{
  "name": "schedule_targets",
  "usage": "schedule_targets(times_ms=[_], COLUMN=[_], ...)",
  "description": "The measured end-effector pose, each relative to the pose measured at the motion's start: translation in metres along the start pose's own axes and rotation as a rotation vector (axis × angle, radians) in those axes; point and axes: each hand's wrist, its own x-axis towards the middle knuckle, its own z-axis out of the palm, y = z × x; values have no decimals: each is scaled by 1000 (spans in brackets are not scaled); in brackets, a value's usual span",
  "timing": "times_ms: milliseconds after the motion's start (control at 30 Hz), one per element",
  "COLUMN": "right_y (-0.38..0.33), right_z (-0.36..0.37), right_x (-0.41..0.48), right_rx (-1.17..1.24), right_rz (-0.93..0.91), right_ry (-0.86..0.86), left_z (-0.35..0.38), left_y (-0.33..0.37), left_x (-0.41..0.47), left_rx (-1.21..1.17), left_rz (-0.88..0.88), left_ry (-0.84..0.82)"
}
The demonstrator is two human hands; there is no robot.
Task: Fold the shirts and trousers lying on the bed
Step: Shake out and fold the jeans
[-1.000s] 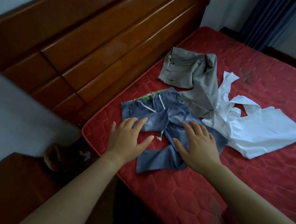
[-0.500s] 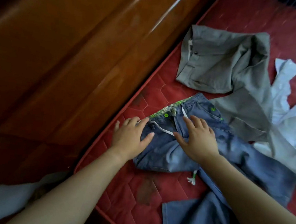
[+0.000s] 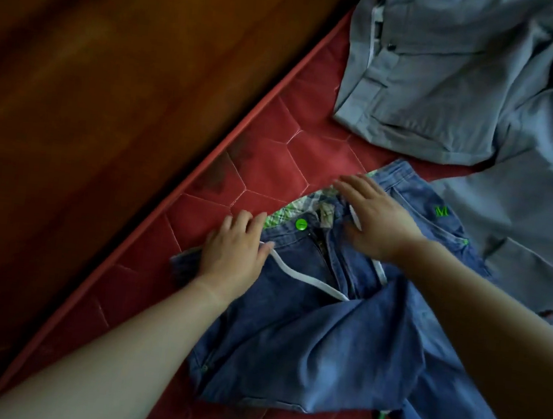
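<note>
Jeans run waistband-first away from us; our left hand and right hand press the waistband, flat-fingered, gripping nothing.

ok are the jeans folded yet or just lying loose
Not folded: the jeans lie rumpled on the red mattress, with the left hand and right hand flat at the waistband.

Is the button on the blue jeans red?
No, the button on the waistband of the jeans is bright green.
</note>
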Motion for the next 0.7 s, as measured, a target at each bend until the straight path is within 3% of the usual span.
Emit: schedule_targets(times_ms=[100,333,533,700], right_y=[18,16,5,-30], right_z=[2,-12,-52,-131], right_x=[12,7,-64,-166], right_rx=[-145,-315,-230,-166], right_rz=[23,3,10,23], right_ry=[-98,-3,71,253], left_z=[6,-7,-59,-151], left_y=[-9,-25,-7,45], left_x=[-11,-24,-50,-114], left_rx=[58,50,0,-50], left_rz=[-8,-24,31,77], left_ry=[2,-59,-6,73])
